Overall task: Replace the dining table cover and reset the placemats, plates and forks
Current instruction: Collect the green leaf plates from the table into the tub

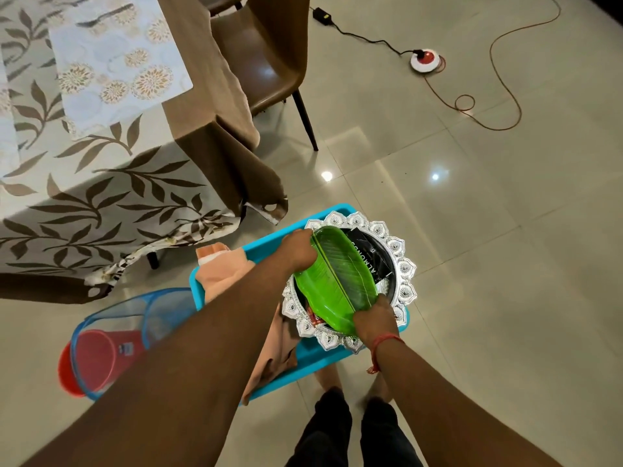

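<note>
Gripping glossy leaf-shaped green plate (337, 281), left hand (298, 251), right hand (374, 320)

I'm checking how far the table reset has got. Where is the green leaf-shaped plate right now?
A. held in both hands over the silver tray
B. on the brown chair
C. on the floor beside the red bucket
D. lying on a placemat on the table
A: the left hand and right hand grip opposite ends of the green leaf-shaped plate above the silver tray.

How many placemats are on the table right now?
2: one full placemat near the table's corner by the chair, and a sliver of another placemat at the frame's left edge. More may lie out of view.
</note>
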